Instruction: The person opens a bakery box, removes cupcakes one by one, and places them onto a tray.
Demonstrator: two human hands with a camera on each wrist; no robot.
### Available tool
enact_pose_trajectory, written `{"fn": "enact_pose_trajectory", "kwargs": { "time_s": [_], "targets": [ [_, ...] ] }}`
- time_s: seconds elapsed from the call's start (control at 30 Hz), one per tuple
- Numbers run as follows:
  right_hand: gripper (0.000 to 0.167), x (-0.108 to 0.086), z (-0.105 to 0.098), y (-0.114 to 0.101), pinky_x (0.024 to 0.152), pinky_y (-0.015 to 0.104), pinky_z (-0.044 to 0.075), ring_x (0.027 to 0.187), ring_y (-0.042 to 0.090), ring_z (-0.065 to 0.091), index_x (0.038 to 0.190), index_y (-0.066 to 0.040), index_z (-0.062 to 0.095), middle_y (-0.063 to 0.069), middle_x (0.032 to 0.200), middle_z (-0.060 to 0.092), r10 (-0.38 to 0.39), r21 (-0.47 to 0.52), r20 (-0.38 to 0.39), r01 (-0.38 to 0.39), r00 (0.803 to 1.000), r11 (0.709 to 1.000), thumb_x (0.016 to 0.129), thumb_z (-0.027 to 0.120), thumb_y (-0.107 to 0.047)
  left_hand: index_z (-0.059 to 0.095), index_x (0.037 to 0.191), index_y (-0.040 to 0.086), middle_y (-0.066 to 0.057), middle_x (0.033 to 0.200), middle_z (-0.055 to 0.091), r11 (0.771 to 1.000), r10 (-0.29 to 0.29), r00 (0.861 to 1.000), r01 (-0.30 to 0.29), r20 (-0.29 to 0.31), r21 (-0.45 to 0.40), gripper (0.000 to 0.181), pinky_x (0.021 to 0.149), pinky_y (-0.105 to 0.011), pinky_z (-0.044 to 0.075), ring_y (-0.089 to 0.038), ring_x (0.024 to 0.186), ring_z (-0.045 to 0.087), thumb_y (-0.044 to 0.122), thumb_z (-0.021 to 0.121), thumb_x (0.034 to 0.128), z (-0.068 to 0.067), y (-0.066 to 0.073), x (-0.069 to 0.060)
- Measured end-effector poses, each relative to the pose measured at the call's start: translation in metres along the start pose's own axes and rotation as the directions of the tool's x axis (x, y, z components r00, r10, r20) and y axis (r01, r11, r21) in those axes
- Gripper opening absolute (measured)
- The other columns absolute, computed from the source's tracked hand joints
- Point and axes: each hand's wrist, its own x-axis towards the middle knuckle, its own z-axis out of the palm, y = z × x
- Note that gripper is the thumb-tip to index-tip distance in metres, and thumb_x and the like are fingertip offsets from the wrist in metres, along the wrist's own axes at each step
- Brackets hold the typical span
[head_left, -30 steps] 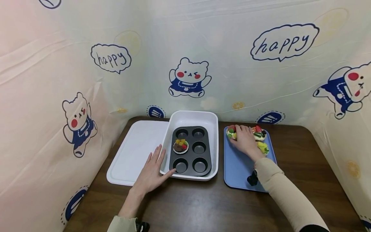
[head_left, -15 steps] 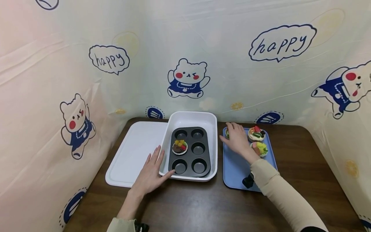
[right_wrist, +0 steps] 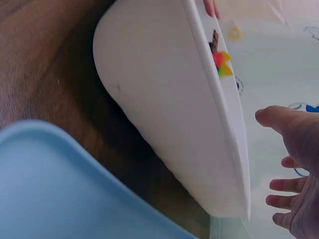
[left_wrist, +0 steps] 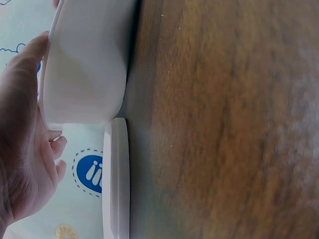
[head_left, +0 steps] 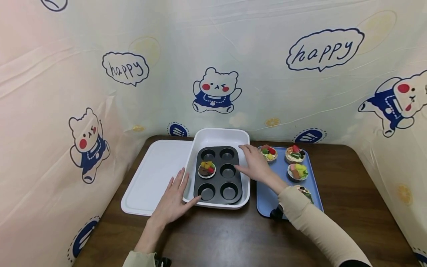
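In the head view, my left hand (head_left: 173, 198) lies with spread fingers along the left front rim of a white tub (head_left: 246, 178), the thumb at its front edge. My right hand (head_left: 254, 163) hovers over the tub's right rim, fingers extended and holding nothing; the right wrist view shows a gap between thumb and fingers. Inside the tub sits a dark muffin tin (head_left: 217, 181). One fruit-topped cupcake (head_left: 207, 170) stands in its middle left cup. At the back left of a blue tray (head_left: 267, 193) is another fruit-topped cupcake (head_left: 268, 154).
The blue tray also carries a cupcake (head_left: 295, 154) at the back right, one (head_left: 297, 172) before it, and one (head_left: 303, 192) partly under my sleeve. A white lid (head_left: 155, 178) lies left of the tub. A printed curtain (head_left: 267, 74) encloses the table (head_left: 220, 237).
My right hand has left the cupcake at the blue tray's back left and moved leftward to the tub's right rim. That cupcake stays on the tray. My left hand has kept its place.
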Motion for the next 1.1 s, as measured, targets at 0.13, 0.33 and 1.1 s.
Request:
{"fn": "enact_pose_trajectory", "kwargs": {
  "time_s": [0.13,0.33,1.1],
  "targets": [
    [0.083,0.002,0.01,-0.011,0.127,0.065,0.044,0.152,0.048,0.052,0.162,-0.001,0.047,0.029,0.164,0.05,-0.05,0.022,0.04,0.049,0.998,0.999,0.097,0.086,-0.035,0.028,0.175,0.01,-0.011,0.187,0.013,1.0,0.002,1.0,-0.002,-0.001,0.0,0.108,0.141,-0.058,0.018,-0.035,0.173,0.019,0.075,0.065,0.0965,0.0,0.0,0.0],
    [0.086,0.015,0.033,-0.033,0.129,0.059,0.043,0.152,0.042,0.053,0.164,-0.006,0.046,0.024,0.163,0.052,-0.122,0.036,0.104,0.119,0.987,0.992,0.096,0.086,-0.039,0.028,0.175,0.009,-0.012,0.187,0.013,1.0,0.001,1.0,-0.001,-0.001,-0.001,0.108,0.141,-0.058,0.018,-0.034,0.173,0.019,0.073,0.065,0.097,-0.001,-0.003,-0.001],
    [0.08,0.033,0.11,-0.046,0.13,0.064,0.041,0.153,0.04,0.053,0.167,-0.013,0.043,0.019,0.161,0.057,-0.224,0.1,0.137,0.211,0.965,0.972,0.101,0.079,-0.041,0.029,0.174,0.007,-0.013,0.186,0.015,1.0,0.026,1.0,-0.026,-0.012,0.014,0.107,0.14,-0.059,0.022,-0.034,0.173,0.022,0.072,0.066,0.0975,0.001,-0.002,0.002]
  ]
}}
